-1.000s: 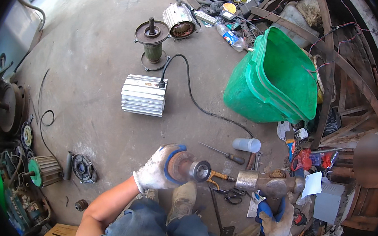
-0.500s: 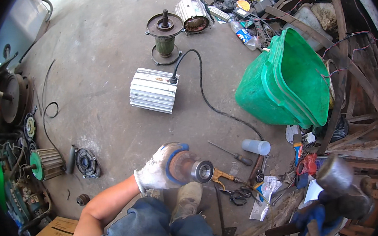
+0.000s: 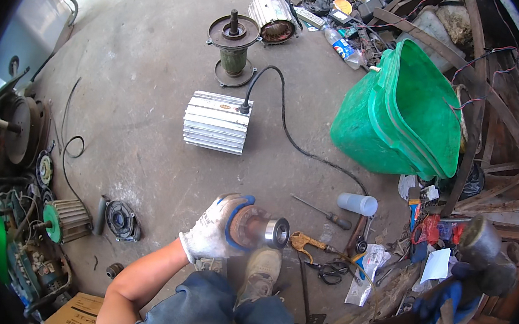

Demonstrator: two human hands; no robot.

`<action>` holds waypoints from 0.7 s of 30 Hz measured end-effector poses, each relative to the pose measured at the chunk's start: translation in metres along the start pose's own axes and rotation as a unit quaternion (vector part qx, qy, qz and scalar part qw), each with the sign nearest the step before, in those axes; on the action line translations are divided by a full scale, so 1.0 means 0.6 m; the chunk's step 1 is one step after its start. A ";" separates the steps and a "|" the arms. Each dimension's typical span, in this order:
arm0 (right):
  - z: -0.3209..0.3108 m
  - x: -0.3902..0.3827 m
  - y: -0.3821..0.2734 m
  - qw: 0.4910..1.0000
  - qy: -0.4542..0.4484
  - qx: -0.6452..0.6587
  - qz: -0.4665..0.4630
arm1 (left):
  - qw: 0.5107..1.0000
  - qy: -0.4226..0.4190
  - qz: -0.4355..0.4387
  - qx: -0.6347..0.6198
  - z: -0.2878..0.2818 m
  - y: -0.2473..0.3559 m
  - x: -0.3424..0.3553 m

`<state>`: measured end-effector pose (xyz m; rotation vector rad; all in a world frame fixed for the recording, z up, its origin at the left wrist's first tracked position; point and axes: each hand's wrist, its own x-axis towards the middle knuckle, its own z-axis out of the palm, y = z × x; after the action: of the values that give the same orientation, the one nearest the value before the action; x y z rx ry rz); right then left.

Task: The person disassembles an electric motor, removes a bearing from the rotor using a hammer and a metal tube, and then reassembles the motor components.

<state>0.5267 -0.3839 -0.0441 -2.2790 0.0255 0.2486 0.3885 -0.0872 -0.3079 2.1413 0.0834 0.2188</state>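
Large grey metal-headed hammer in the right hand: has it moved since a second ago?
Yes, rightward: in the head view, the hammer had its head left of the flat white paper sheet; now the head shows right of it.

From here, pale daylight looks strongest toward eleven o'clock, washing out the floor (image 3: 151, 114); the hammer (image 3: 482, 241) near four o'clock is softly blurred, and edges bow into blackness.
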 end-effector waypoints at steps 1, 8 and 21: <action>0.011 -0.004 0.030 0.998 -0.015 -0.024 -0.060 | 1.000 0.004 0.006 -0.011 0.001 0.004 0.006; 0.157 0.019 0.068 0.880 -0.366 -0.170 -0.249 | 0.999 -0.011 -0.022 -0.029 0.028 -0.005 -0.002; 0.125 0.021 0.081 0.951 -0.210 -0.131 -0.185 | 0.999 0.006 -0.001 -0.045 0.018 0.002 -0.002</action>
<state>0.5211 -0.3594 -0.1308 -2.3874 -0.6850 0.5581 0.3894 -0.0968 -0.3130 2.0511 0.0819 0.2300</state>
